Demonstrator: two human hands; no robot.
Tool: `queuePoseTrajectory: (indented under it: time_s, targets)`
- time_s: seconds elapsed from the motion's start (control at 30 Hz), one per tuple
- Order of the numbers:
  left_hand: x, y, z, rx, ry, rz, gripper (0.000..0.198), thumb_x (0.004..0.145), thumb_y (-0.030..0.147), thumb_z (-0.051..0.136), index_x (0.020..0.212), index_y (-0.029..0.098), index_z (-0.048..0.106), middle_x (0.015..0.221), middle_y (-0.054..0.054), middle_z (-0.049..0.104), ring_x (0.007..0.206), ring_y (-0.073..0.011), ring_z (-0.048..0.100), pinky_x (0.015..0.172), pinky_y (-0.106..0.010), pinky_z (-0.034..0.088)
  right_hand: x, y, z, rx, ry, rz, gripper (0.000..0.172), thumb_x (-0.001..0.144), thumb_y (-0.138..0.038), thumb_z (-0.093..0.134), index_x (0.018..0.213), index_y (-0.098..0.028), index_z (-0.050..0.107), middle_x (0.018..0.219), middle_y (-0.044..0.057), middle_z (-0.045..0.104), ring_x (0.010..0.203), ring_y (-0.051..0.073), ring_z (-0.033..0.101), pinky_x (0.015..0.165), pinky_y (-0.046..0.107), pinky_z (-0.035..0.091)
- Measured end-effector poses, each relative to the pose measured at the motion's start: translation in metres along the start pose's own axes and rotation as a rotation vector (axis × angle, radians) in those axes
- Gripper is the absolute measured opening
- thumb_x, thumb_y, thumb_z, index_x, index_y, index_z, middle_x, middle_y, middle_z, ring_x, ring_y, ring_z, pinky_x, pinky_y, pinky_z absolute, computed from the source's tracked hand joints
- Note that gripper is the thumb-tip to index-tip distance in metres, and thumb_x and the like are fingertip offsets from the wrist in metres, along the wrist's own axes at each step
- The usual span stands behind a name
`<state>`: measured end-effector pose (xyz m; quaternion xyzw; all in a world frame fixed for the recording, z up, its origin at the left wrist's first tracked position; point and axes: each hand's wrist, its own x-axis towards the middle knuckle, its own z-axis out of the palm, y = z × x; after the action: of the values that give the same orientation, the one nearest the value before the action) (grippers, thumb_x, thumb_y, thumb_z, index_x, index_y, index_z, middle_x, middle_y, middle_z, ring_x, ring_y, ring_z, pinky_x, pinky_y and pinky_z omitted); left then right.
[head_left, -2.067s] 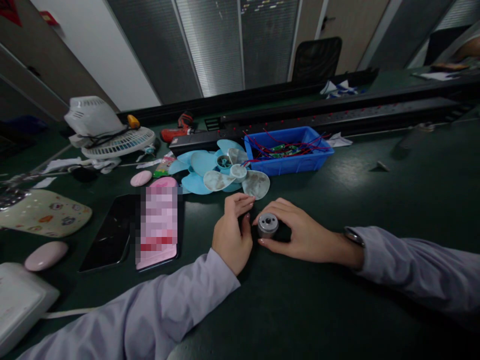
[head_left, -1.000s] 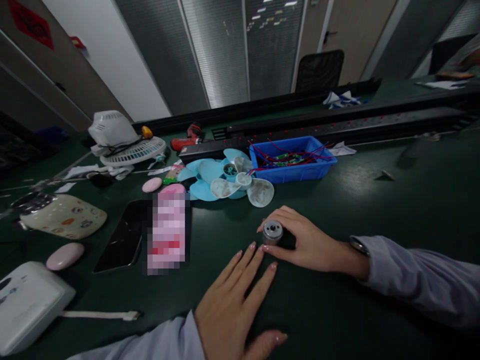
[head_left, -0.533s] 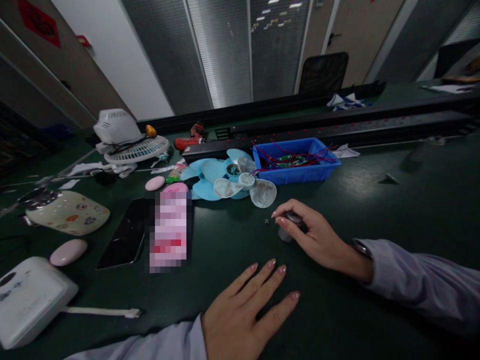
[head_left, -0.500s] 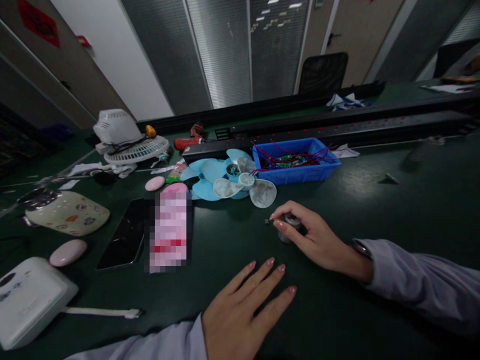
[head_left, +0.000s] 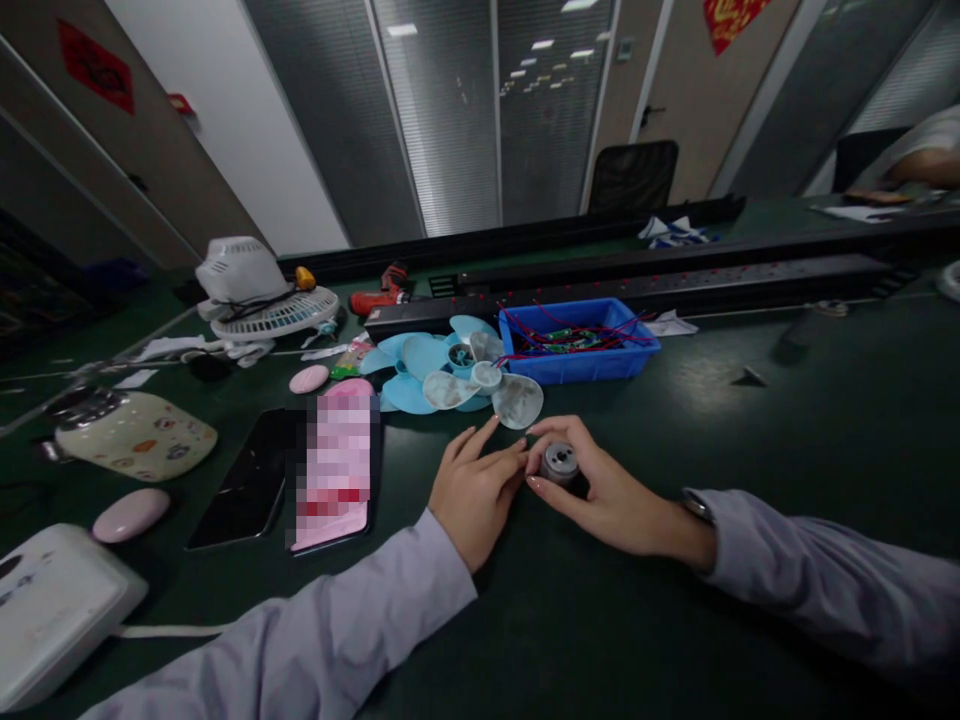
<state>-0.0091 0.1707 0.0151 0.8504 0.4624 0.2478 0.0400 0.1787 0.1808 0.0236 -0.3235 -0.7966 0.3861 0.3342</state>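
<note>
A small round silver motor stands on the dark green table in front of me. My right hand is wrapped round it, thumb and fingers on its sides. My left hand rests just to the left of the motor, its fingers stretched toward it and touching my right fingertips. Nothing shows in the left hand. Both arms wear pale lilac sleeves, and a watch sits on my right wrist.
Just beyond my hands lie light blue and grimy white fan blades and a blue bin of red wires. To the left are two phones, a white fan, a patterned pouch and a white box. Black rails cross the back.
My left hand moved up from the near table edge to the motor's left side. My right hand, which had covered the motor, now holds it upright by its sides.
</note>
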Motion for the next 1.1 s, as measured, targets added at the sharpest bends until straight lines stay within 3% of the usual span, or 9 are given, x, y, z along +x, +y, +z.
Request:
queuePoseTrajectory:
  time_s: [0.13, 0.23, 0.33, 0.43, 0.67, 0.83, 0.97, 1.1]
  targets:
    - [-0.002, -0.003, -0.003, 0.004, 0.106, 0.016, 0.024, 0.085, 0.009, 0.059, 0.094, 0.027, 0.072, 0.097, 0.000, 0.076, 0.114, -0.0283, 0.061, 0.094, -0.052, 0.044, 0.000, 0.001, -0.001, 0.002, 0.004, 0.009, 0.040, 0.086, -0.012, 0.055, 0.118, -0.022, 0.034, 0.098, 0.003, 0.057, 0.091, 0.017, 0.060, 0.082, 0.034, 0.049]
    - [-0.001, -0.004, -0.005, -0.051, 0.209, -0.062, 0.017, 0.078, 0.014, 0.070, 0.086, 0.028, 0.073, 0.086, 0.001, 0.077, 0.092, -0.0241, 0.070, 0.083, -0.044, 0.048, -0.001, -0.001, -0.002, -0.009, 0.008, 0.034, 0.037, 0.085, -0.011, 0.055, 0.115, -0.022, 0.037, 0.099, 0.004, 0.057, 0.088, 0.017, 0.060, 0.078, 0.032, 0.050]
    - [0.004, -0.002, -0.002, -0.238, 0.434, -0.181, 0.010, 0.077, 0.019, 0.072, 0.086, 0.023, 0.072, 0.083, 0.000, 0.075, 0.079, -0.0180, 0.069, 0.076, -0.035, 0.052, 0.000, -0.002, -0.002, -0.026, 0.003, 0.054, 0.035, 0.084, -0.012, 0.056, 0.112, -0.022, 0.039, 0.099, 0.004, 0.057, 0.085, 0.017, 0.060, 0.075, 0.032, 0.050]
    - [0.012, 0.006, 0.006, -0.471, 0.604, -0.178, 0.012, 0.077, 0.015, 0.071, 0.087, 0.020, 0.070, 0.083, 0.001, 0.074, 0.077, -0.0139, 0.069, 0.074, -0.027, 0.054, 0.001, 0.000, -0.001, -0.072, 0.023, 0.044, 0.034, 0.081, -0.011, 0.058, 0.110, -0.021, 0.042, 0.102, 0.005, 0.057, 0.091, 0.019, 0.059, 0.079, 0.034, 0.049]
    - [0.021, 0.019, 0.018, -0.693, 0.575, -0.102, 0.011, 0.076, 0.010, 0.071, 0.079, 0.020, 0.069, 0.079, 0.002, 0.074, 0.078, -0.0132, 0.071, 0.075, -0.025, 0.057, 0.003, 0.005, 0.000, -0.221, 0.062, -0.026, 0.029, 0.076, -0.009, 0.059, 0.100, -0.019, 0.047, 0.102, 0.008, 0.055, 0.099, 0.024, 0.054, 0.087, 0.041, 0.046]
    - [0.018, 0.016, 0.018, -0.772, 0.566, -0.066, 0.010, 0.076, 0.008, 0.068, 0.075, 0.018, 0.067, 0.081, -0.003, 0.075, 0.083, -0.0183, 0.072, 0.078, -0.031, 0.059, 0.003, 0.003, -0.002, -0.248, 0.056, -0.066, 0.028, 0.076, -0.010, 0.059, 0.100, -0.019, 0.048, 0.098, 0.007, 0.056, 0.092, 0.023, 0.053, 0.083, 0.040, 0.046]
    - [0.018, 0.017, 0.016, -0.792, 0.572, -0.009, 0.013, 0.074, 0.004, 0.067, 0.073, 0.018, 0.066, 0.080, -0.004, 0.075, 0.079, -0.0176, 0.071, 0.073, -0.030, 0.059, 0.002, 0.003, -0.002, -0.272, 0.066, -0.113, 0.027, 0.075, -0.010, 0.060, 0.098, -0.019, 0.048, 0.096, 0.006, 0.056, 0.090, 0.022, 0.053, 0.081, 0.039, 0.046]
    - [0.018, 0.023, 0.011, -0.772, 0.558, 0.085, 0.015, 0.073, 0.004, 0.066, 0.069, 0.018, 0.066, 0.078, -0.004, 0.076, 0.074, -0.0174, 0.071, 0.071, -0.031, 0.058, 0.001, 0.004, -0.002, -0.206, -0.008, -0.126, 0.024, 0.077, -0.009, 0.058, 0.098, -0.020, 0.050, 0.097, 0.004, 0.055, 0.087, 0.019, 0.056, 0.077, 0.033, 0.048]
